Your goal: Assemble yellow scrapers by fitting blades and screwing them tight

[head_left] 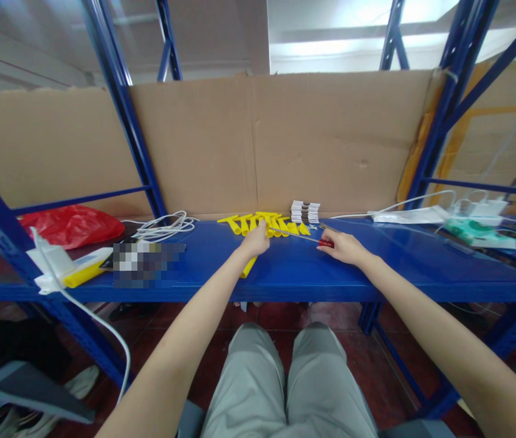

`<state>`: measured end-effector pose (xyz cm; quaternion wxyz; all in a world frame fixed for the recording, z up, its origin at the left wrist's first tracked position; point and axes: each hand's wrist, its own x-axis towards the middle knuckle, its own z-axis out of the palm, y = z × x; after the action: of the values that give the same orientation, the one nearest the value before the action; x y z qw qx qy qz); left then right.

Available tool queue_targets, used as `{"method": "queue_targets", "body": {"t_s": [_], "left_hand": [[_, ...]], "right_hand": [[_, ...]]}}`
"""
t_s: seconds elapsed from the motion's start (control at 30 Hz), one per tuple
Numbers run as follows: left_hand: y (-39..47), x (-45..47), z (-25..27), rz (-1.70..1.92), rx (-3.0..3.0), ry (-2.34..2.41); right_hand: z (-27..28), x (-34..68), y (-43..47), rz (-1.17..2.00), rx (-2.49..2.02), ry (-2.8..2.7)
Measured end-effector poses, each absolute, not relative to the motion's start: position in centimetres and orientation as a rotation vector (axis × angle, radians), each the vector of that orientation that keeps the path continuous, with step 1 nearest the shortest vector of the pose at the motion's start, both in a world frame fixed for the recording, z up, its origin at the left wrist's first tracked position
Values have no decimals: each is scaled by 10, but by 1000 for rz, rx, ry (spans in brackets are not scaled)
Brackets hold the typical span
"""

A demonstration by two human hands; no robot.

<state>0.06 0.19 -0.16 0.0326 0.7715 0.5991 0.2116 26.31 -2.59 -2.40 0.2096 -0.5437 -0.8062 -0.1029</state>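
My left hand point(256, 239) is closed around a yellow plastic handle point(248, 267), whose lower end sticks out below the fist. A screwdriver point(326, 243) with a red handle is in my right hand point(345, 246), fingers wrapped round it. Its long thin shaft points left toward my left hand; whether the tip touches the yellow handle I cannot tell. Just behind my hands lies a row of yellow T-shaped plastic pieces point(239, 225). Small yellow parts point(304, 229) and tiny metal bits lie to their right, in front of a stack of white-and-dark packets point(306, 213).
A blue metal bench point(212, 261) spans the view, backed by a cardboard sheet point(203, 146). To the left are a coiled white cable point(171, 226), a red plastic bag point(70, 226) and a yellow tube point(85, 274). A green-and-white box point(479, 233) sits far right.
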Motion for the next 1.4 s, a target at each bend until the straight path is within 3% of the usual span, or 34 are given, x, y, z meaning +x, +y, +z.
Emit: {"method": "queue_targets", "body": {"t_s": [0.93, 1.4], "left_hand": [[6, -4, -4, 766, 2289, 1823], [10, -9, -9, 1007, 1852, 1541]], "right_hand": [[-19, 260, -30, -263, -1636, -2274], [-24, 269, -22, -293, -1635, -2342]]}}
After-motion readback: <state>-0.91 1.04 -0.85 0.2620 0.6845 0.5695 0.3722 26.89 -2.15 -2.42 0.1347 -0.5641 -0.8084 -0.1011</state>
